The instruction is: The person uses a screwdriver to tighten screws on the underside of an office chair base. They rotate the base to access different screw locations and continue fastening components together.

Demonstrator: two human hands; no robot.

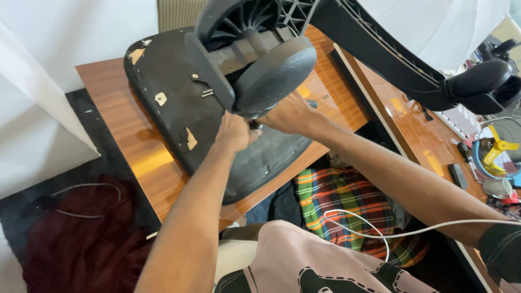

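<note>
Black chair base (255,59) (upturned) just above left hand (234,133); right hand (290,115) beside.

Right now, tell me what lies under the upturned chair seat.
The chair seat rests on a wooden table. Both the left hand and right hand grip near its centre; the tabletop beneath it is hidden.

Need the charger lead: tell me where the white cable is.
Head view, lower right: the white cable loops over the plaid cloth, running under the right forearm toward the right edge.

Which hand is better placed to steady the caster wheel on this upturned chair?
Probably the right hand: it lies directly beneath the caster wheel. The left hand is lower, against the upturned chair seat.
</note>
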